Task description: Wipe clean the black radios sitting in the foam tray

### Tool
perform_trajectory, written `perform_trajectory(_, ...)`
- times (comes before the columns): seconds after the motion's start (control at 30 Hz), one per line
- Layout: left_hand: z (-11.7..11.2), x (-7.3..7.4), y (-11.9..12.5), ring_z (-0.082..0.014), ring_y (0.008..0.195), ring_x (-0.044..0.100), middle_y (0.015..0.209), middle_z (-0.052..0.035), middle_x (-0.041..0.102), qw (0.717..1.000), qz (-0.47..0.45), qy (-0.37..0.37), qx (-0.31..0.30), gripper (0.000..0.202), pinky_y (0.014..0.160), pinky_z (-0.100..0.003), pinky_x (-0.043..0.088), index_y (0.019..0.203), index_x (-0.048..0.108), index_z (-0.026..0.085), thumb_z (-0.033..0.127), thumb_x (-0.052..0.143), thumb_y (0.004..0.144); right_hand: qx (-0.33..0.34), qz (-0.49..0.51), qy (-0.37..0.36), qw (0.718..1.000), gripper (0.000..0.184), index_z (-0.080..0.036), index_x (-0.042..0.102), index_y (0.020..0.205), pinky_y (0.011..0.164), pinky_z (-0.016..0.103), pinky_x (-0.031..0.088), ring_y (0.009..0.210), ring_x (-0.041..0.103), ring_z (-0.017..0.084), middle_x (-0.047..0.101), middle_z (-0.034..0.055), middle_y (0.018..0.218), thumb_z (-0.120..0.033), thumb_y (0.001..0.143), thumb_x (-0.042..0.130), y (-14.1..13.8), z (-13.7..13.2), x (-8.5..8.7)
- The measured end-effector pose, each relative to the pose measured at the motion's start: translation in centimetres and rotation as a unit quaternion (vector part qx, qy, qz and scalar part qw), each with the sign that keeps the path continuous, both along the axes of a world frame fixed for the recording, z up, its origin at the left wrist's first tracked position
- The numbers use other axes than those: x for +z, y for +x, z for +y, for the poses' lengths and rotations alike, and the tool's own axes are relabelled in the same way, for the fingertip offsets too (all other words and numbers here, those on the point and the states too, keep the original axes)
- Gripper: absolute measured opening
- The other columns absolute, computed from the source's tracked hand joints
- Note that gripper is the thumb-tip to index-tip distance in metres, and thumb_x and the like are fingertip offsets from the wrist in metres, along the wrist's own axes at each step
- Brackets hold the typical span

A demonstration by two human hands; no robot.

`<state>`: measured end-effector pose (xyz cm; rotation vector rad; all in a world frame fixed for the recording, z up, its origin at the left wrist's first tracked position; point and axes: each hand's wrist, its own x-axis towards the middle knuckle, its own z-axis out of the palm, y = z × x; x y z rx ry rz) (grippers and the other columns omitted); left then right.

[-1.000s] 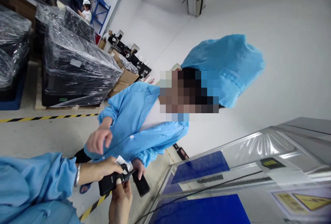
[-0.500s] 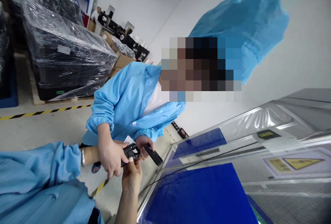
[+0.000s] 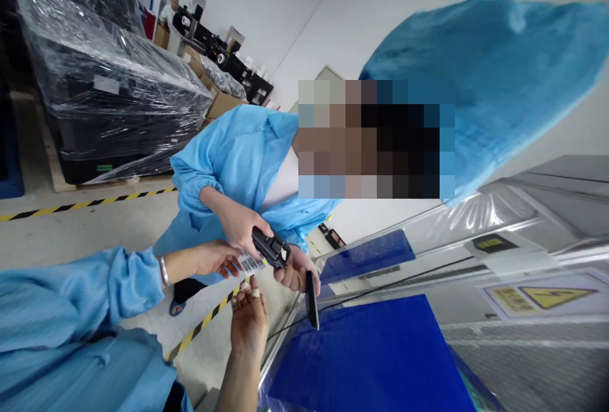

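Note:
My left hand (image 3: 212,259), with a bangle at the wrist, reaches in from the left. Its bent fingers appear to pinch the edge of a white printed label (image 3: 250,263) just below a black device (image 3: 271,247). A co-worker's hand (image 3: 242,225) grips that device, whose exact kind I cannot make out. Lower down, my right hand (image 3: 250,320) is apart from the device, its fingers half curled and turned upward, with pale coverings on some fingertips. The co-worker's other hand (image 3: 297,270) holds a flat black object (image 3: 311,301) like a phone, below the device.
A co-worker in a blue coat (image 3: 223,152) stands opposite me. On the right are a clear-walled cabinet with a blue panel (image 3: 375,355) and an electrical warning label (image 3: 547,298). Film-wrapped black equipment (image 3: 114,94) stands on a pallet behind yellow-black floor tape (image 3: 85,204).
Both my hands have come away from the black device, which moved right in the co-worker's hand. The label shows more fully. The flat black object has swung downward.

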<state>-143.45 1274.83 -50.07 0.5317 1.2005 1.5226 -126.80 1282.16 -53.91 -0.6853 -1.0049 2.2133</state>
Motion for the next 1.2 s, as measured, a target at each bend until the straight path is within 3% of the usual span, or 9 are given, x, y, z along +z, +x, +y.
perform_trajectory(0.13,-1.1,-0.8,0.2,-0.0186,0.068,0.061,0.081,-0.0121,0.070,0.999,-0.032,0.014,-0.023,0.033,0.061,-0.030,0.040,0.097,0.066,0.006,0.034,0.055,0.084,-0.013,-0.023,-0.018,0.999,0.043,-0.017,0.066,0.101,0.062,0.023,0.047,0.064,0.055,0.008,0.062,-0.0002,0.082,-0.038,0.067,0.082,1.5,-0.8,-2.8)
perform_trajectory(0.27,-1.4,-2.1,0.8,-0.0191,0.065,0.062,0.074,-0.0112,0.069,0.998,-0.038,0.004,-0.046,0.030,0.057,-0.028,0.038,0.090,0.065,0.008,0.036,0.058,0.081,-0.010,-0.057,-0.036,0.998,0.041,-0.019,0.068,0.099,0.063,0.022,0.047,0.063,0.056,0.007,0.062,-0.0022,0.078,-0.039,0.067,0.084,3.6,-1.6,-5.6)
perform_trajectory(0.43,-2.4,-3.2,1.6,-0.0176,0.060,0.060,0.065,-0.0059,0.068,0.996,-0.032,-0.018,-0.082,0.029,0.055,-0.027,0.040,0.084,0.063,0.012,0.040,0.058,0.078,-0.047,-0.089,-0.084,0.991,0.047,-0.022,0.070,0.095,0.062,0.021,0.048,0.062,0.057,0.007,0.063,-0.0032,0.076,-0.041,0.057,0.090,6.1,-2.8,-9.5)
perform_trajectory(0.57,-3.2,-3.7,2.2,-0.0166,0.057,0.059,0.065,-0.0045,0.069,0.993,-0.014,-0.044,-0.105,0.029,0.053,-0.025,0.040,0.080,0.062,0.014,0.042,0.060,0.073,-0.080,-0.111,-0.119,0.983,0.047,-0.023,0.072,0.091,0.057,0.022,0.047,0.057,0.057,0.008,0.063,-0.0038,0.070,-0.042,0.052,0.091,6.7,-4.4,-11.4)
perform_trajectory(0.73,-3.9,-4.2,2.7,-0.0173,0.059,0.061,0.071,-0.0073,0.071,0.991,0.031,-0.059,-0.114,0.034,0.049,-0.025,0.037,0.080,0.064,0.011,0.044,0.062,0.069,-0.105,-0.113,-0.145,0.977,0.046,-0.023,0.072,0.084,0.055,0.023,0.047,0.056,0.058,0.010,0.066,-0.0017,0.070,-0.048,0.050,0.091,6.2,-5.7,-11.9)
perform_trajectory(0.83,-4.4,-4.5,3.0,-0.0179,0.057,0.061,0.066,-0.0058,0.069,0.987,0.068,-0.059,-0.132,0.034,0.048,-0.025,0.035,0.076,0.064,0.011,0.045,0.063,0.069,-0.108,-0.094,-0.092,0.985,0.046,-0.023,0.070,0.081,0.058,0.027,0.050,0.059,0.060,0.013,0.068,0.0003,0.073,-0.058,0.056,0.085,6.0,-5.6,-11.9)
perform_trajectory(0.97,-4.8,-5.1,3.4,-0.0171,0.053,0.060,0.060,-0.0033,0.067,0.982,0.105,-0.058,-0.148,0.031,0.050,-0.026,0.038,0.073,0.063,0.013,0.045,0.064,0.071,-0.060,-0.080,-0.054,0.994,0.050,-0.026,0.069,0.093,0.068,0.034,0.053,0.076,0.067,0.019,0.073,0.0035,0.092,-0.060,0.060,0.082,6.0,-5.3,-11.7)
perform_trajectory(1.2,-5.4,-7.2,3.5,-0.0166,0.056,0.061,0.062,-0.0014,0.066,0.978,0.138,-0.051,-0.149,0.027,0.050,-0.025,0.039,0.072,0.062,0.015,0.041,0.061,0.078,-0.086,-0.055,-0.024,0.994,0.040,-0.028,0.067,0.095,0.066,0.030,0.051,0.079,0.067,0.017,0.072,0.0028,0.095,-0.063,0.077,0.068,5.2,-7.2,-10.3)
